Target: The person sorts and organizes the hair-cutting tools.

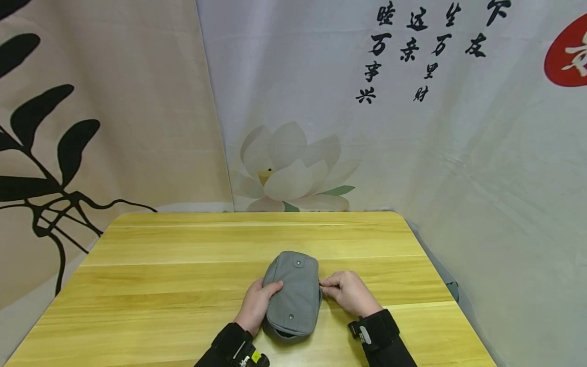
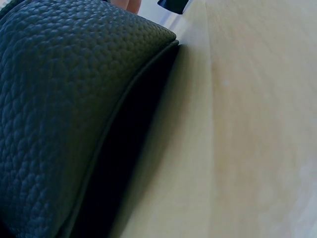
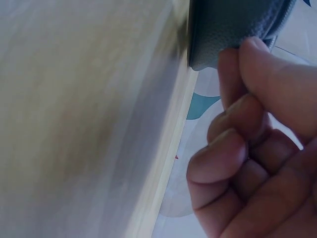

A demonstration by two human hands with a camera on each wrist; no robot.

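Observation:
A grey leather-textured zip pouch [image 1: 293,293] with a snap near each end lies on the table, its long side pointing away from me. My left hand [image 1: 257,305] grips its left side, thumb on top, the other fingers mostly hidden. At the right side, my right hand [image 1: 348,292] pinches the zipper pull between thumb and index finger; the pull itself is almost wholly covered. In the right wrist view the curled right hand [image 3: 257,144] meets the pouch [image 3: 223,29] beside its zipper [image 3: 286,20]. The left wrist view shows the pouch's pebbled end [image 2: 74,99] close up.
The yellow wood-grain table [image 1: 183,255] ends at a back edge close to a printed cloth backdrop [image 1: 293,102] with a lotus and black writing. More cloth hangs along the left and right sides.

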